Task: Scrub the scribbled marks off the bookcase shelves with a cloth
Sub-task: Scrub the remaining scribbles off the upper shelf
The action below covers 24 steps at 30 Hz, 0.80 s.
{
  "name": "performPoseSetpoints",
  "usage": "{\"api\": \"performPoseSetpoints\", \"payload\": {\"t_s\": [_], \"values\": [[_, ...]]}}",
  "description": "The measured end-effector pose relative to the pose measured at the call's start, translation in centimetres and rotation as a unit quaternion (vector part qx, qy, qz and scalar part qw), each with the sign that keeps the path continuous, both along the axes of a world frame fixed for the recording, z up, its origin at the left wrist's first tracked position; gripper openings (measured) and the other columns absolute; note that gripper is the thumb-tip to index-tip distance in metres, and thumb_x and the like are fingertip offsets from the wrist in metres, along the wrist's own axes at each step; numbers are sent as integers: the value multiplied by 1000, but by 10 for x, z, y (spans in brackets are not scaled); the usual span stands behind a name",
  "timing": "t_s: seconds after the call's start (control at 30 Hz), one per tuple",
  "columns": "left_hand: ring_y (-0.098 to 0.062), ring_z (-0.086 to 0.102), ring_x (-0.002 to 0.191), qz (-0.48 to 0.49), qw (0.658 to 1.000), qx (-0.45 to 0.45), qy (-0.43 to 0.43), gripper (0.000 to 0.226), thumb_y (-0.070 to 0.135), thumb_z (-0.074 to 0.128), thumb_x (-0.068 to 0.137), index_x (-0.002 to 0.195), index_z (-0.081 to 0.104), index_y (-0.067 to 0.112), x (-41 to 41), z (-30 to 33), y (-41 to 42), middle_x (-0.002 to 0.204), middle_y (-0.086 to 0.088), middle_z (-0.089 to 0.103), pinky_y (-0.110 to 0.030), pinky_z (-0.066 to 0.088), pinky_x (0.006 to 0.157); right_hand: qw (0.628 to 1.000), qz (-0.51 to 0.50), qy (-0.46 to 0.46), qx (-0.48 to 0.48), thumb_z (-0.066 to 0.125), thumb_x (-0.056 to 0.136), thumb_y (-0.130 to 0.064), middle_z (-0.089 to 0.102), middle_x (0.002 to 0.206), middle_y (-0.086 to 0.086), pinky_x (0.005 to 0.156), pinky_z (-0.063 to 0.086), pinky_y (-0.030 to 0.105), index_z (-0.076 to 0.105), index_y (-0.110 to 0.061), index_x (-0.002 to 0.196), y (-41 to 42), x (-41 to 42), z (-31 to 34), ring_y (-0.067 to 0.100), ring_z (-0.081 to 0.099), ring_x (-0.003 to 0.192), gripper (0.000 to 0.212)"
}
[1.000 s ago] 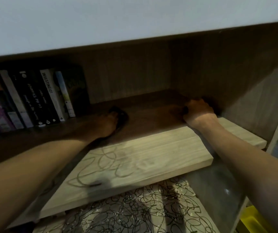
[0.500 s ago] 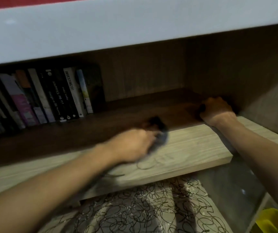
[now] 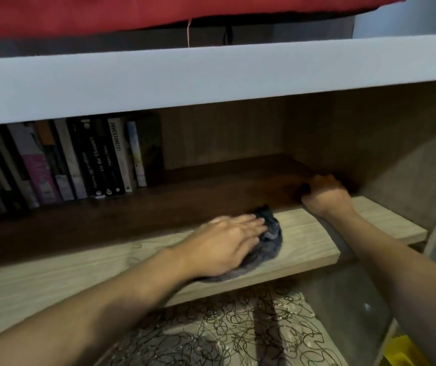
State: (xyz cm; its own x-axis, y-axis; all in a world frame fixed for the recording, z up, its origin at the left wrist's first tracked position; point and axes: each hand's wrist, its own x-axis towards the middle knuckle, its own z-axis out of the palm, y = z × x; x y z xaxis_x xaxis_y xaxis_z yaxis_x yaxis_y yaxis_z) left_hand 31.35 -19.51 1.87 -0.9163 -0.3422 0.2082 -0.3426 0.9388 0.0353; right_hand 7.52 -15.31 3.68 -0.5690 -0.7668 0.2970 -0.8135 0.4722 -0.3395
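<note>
My left hand lay flat, fingers straight, pressing the cloth onto the shelf at frame centre; my right hand, fingers curled, gripped something dark in the shadowed right corner, beside books upper left

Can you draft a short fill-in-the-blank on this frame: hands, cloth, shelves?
1. The left hand presses a dark ____ onto the light wooden shelf.
2. The right hand rests at the shelf's ____ end, near the side wall.
3. The books stand at the ____ of the shelf.
4. The shelf below is covered in black ____.

Missing words: cloth; right; left; scribbles
</note>
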Motion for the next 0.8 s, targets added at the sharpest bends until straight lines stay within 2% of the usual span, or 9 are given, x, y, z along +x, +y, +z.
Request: {"api": "performPoseSetpoints", "payload": {"t_s": [0.07, 0.13, 0.27, 0.33, 0.43, 0.53, 0.63, 0.7, 0.8], "values": [[-22, 40, 134, 100, 994, 42, -14, 40, 26, 30, 104, 137, 48, 14, -13, 8, -40, 146, -5, 44, -27, 30, 107, 1000, -10, 9, 2, 53, 92, -20, 64, 102, 18, 70, 44, 31, 64, -5, 106, 1, -1, -2, 35, 62, 94, 23], [-28, 44, 129, 141, 989, 50, 4, 37, 23, 30, 104, 132, 51, 10, -29, 10, -51, 141, -11, 47, -30, 32, 104, 1000, -7, 4, 8, 51, 94, -21, 65, 100, 15, 68, 44, 31, 64, -8, 105, -2, -6, -3, 33, 63, 92, 22], [-10, 33, 139, -5, 1000, 17, 21, 41, 28, 32, 104, 141, 45, 20, -55, 0, -9, 151, 5, 38, -25, 23, 114, 1000, 6, -23, 17, 53, 93, -23, 62, 114, 18, 82, 48, 37, 63, -11, 112, -19, -26, -4, 35, 60, 104, 25], [-8, 32, 138, -14, 999, 36, -1, 43, 31, 29, 104, 143, 43, 17, -58, 5, -19, 151, 5, 37, -18, 20, 113, 1000, 3, -28, 8, 54, 93, -22, 60, 117, 19, 86, 47, 39, 63, -10, 114, -27, -36, -4, 36, 58, 108, 26], [-24, 47, 128, 114, 993, 17, -29, 51, 36, 25, 99, 136, 51, 11, -74, 14, -87, 143, -10, 48, -26, 28, 104, 999, -1, -39, -4, 51, 95, -19, 60, 117, 18, 88, 49, 42, 62, -8, 113, -34, -47, -6, 37, 58, 108, 24], [-29, 41, 132, 224, 972, 52, -47, 44, 27, 29, 105, 144, 40, 10, -103, 16, -128, 149, -13, 39, -31, 27, 108, 1000, -1, -26, -6, 48, 96, -18, 58, 119, 17, 89, 48, 43, 60, -9, 116, -38, -49, -8, 37, 57, 110, 25], [-25, 45, 129, 138, 989, 45, 1, 41, 22, 31, 104, 142, 44, 13, -129, 17, -86, 144, -10, 46, -20, 28, 99, 1000, -6, -20, -15, 45, 98, -17, 55, 123, 18, 91, 46, 44, 58, -9, 119, -39, -51, -9, 38, 54, 114, 26], [-15, 33, 139, 5, 999, 32, 9, 41, 22, 32, 104, 143, 41, 15, -117, 12, -32, 151, -2, 38, -13, 15, 106, 1000, -5, -20, -11, 42, 99, -16, 52, 128, 21, 94, 44, 44, 55, -6, 123, -40, -52, -9, 40, 51, 119, 29], [2, 13, 143, -162, 987, 0, 8, 49, 37, 25, 101, 147, 35, 23, -76, -3, 27, 155, 12, 24, -16, 1, 115, 1000, 2, -26, -17, 47, 97, -20, 51, 130, 20, 93, 44, 42, 55, -9, 126, -39, -53, -11, 39, 51, 119, 32]]}}
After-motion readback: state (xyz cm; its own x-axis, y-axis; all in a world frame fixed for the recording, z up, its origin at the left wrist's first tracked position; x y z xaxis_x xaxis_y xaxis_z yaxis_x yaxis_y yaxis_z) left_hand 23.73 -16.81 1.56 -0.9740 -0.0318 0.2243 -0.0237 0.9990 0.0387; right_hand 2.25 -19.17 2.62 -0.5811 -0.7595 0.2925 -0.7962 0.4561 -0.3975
